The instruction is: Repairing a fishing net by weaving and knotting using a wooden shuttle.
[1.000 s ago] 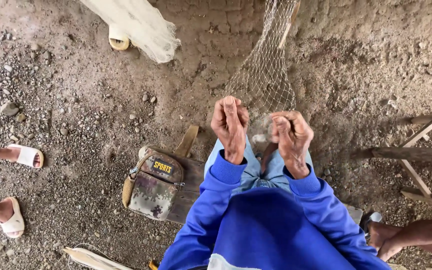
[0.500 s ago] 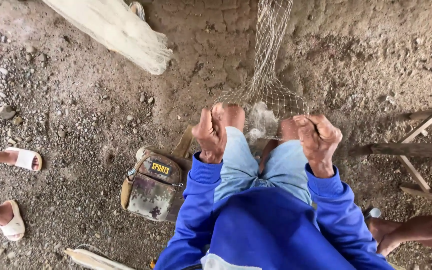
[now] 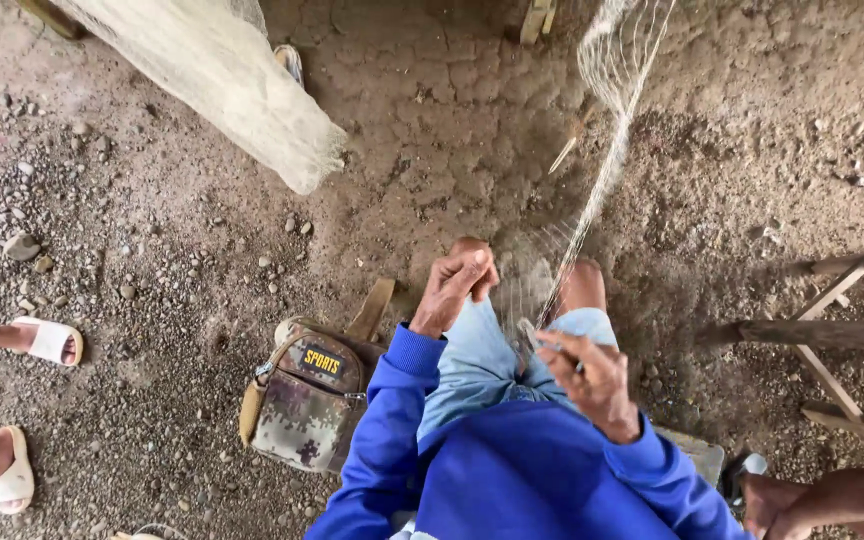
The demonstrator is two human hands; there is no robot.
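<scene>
Since the earlier frame the right hand (image 3: 592, 375) has drawn back, pinching the fishing net (image 3: 592, 200) taut while the left hand (image 3: 457, 285) grips its mesh at the knee, apparently mid-mending, so steady tension seems needed.

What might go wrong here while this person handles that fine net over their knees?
The thin net runs taut from the right hand up across the ground, so a hard tug might tear the mesh. The left hand grips mesh at the knee, and fingers could snag. The camouflage bag and the wooden frame sit close, so loose netting may catch on them.
</scene>
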